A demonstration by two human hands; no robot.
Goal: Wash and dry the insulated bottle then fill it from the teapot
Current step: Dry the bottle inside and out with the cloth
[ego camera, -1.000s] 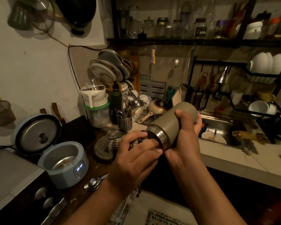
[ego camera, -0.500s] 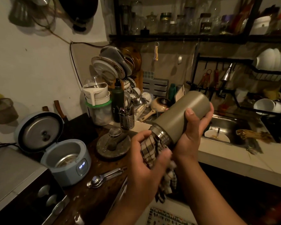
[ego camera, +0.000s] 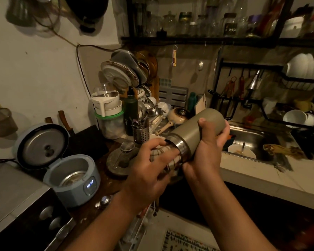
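- Your right hand (ego camera: 205,154) grips the olive-grey cylindrical insulated bottle (ego camera: 189,132) round its body, fingers curled and thumb on top.
- The bottle is held in the air, tilted. Its steel-ringed mouth points lower left and its base points toward the steel sink (ego camera: 252,136).
- Your left hand (ego camera: 147,171) holds a checked cloth (ego camera: 160,151), fingers curled round it, and presses it into the bottle's mouth.
- A light-blue rice cooker (ego camera: 71,180), lid open, stands on the dark wooden surface (ego camera: 87,214) at the left.
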